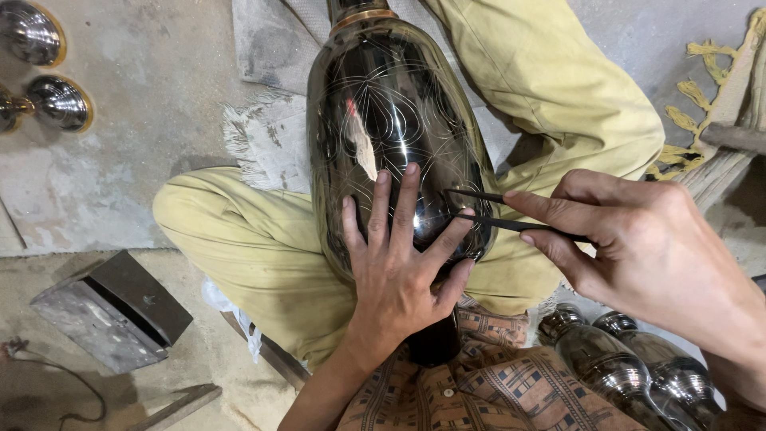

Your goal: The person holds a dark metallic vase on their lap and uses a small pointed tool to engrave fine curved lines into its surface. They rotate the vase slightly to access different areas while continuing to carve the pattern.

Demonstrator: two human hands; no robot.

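A large dark shiny metal vase [383,104] with thin engraved curved lines lies across my lap, between my legs in yellow-green trousers [255,247]. My left hand [399,263] lies flat on the vase's lower side, fingers spread. My right hand [638,247] holds a thin black two-legged metal tool [495,211], like a divider, whose tips touch the vase surface beside my left fingertips.
Smaller shiny metal vases lie at the lower right [630,367] and at the upper left [48,80] on the dusty concrete floor. A grey metal block [112,311] sits at the lower left. A fringed cloth [263,136] lies under the vase, a yellow-fringed mat [710,104] at the right.
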